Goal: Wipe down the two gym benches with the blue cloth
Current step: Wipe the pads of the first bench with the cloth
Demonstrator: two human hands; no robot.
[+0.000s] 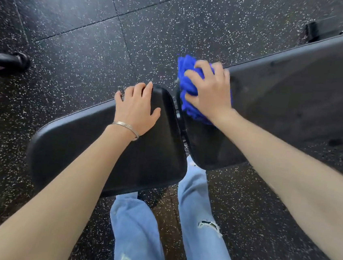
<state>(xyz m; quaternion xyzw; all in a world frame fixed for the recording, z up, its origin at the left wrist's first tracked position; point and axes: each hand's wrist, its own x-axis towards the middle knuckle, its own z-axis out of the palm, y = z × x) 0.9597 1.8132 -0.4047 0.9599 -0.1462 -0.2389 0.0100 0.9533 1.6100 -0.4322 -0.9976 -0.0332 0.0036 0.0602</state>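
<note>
Gym, speckled rubber floor tiles [74, 41], padded black bench [155, 153] (likely equipment foot [10, 62] at left)

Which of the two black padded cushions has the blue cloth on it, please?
The longer black padded cushion on the right: the right hand holds the blue cloth against it. The shorter cushion bears only the left hand.

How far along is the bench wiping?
Done: cannot tell; neither black pad shows clear wipe marks. In hand: the right hand presses the bunched blue cloth on the long pad, at its end beside the short pad, where the left hand rests. Left: likely most of the long pad, maybe the short one.
</note>
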